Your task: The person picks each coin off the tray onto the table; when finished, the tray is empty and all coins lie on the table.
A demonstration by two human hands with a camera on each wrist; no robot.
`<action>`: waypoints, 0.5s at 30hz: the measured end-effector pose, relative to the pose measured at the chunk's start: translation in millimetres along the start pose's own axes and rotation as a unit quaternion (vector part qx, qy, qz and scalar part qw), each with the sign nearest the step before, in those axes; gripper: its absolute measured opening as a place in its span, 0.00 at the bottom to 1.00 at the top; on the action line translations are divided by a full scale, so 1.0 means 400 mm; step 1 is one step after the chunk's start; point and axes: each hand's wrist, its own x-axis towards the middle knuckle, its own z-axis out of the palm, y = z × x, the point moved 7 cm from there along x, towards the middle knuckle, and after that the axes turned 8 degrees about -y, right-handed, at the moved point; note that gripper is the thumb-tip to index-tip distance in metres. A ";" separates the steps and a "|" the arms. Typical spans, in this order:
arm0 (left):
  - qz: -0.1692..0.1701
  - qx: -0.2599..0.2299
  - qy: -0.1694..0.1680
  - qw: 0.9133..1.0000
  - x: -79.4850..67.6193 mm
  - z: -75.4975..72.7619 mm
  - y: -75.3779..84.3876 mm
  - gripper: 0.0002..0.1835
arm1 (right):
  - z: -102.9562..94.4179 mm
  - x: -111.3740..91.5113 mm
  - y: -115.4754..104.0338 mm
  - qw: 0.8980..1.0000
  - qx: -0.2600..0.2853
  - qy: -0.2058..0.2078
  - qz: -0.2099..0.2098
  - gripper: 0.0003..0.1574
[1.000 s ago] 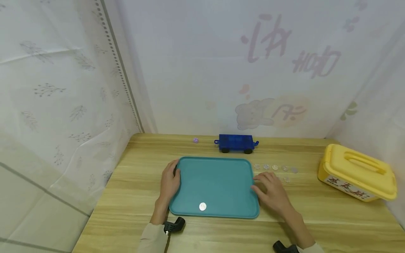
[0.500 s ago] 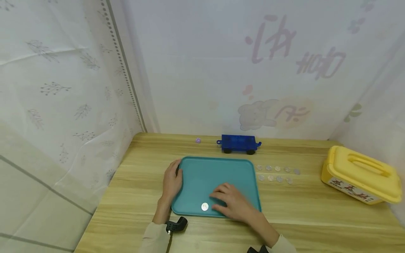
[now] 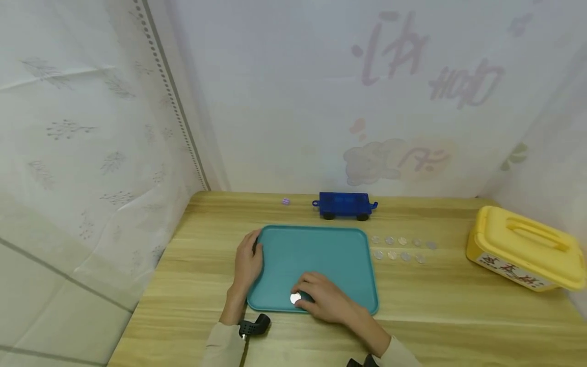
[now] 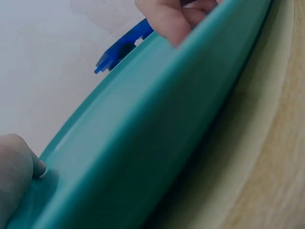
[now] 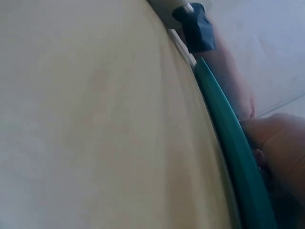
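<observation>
A teal tray (image 3: 330,250) lies on the wooden table. At its left edge, my left hand (image 3: 247,261) grips the rim, the thumb reaching over onto the inside, as the left wrist view also shows. Over the tray's front part, my right hand (image 3: 323,299) has its thumb and forefinger at a round silver coin (image 3: 295,297) and pinches it. The coin shines brightly between those fingertips. In the right wrist view the tray's front wall (image 5: 233,143) hides part of that hand.
Right of the tray, several more coins (image 3: 392,255) lie in two rows. A blue toy wagon (image 3: 344,204) and a small purple cube (image 3: 286,201) are behind it. A yellow lidded box (image 3: 527,247) with a handle stands far right.
From the tray's right edge, my right hand has moved left across the tray to the coin and taken it between thumb and forefinger. My left hand has stayed at the left rim.
</observation>
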 end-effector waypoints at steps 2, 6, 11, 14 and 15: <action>-0.002 0.001 -0.002 1.000 0.000 -0.001 -0.005 0.21 | 0.000 0.005 0.005 0.999 0.034 -0.012 0.010 0.11; -0.008 0.003 -0.005 1.000 -0.002 0.000 -0.012 0.22 | 0.004 0.003 0.011 0.999 0.051 0.001 0.000 0.08; -0.005 0.004 -0.003 1.000 0.000 -0.001 -0.008 0.22 | -0.002 0.000 -0.001 0.998 -0.007 0.041 -0.040 0.10; -0.003 0.006 -0.005 1.000 0.003 -0.002 -0.004 0.22 | -0.009 0.000 -0.011 0.997 -0.042 0.048 -0.047 0.13; -0.002 0.008 -0.005 1.000 0.004 -0.003 -0.003 0.22 | -0.011 0.000 -0.012 0.997 -0.046 0.045 -0.043 0.14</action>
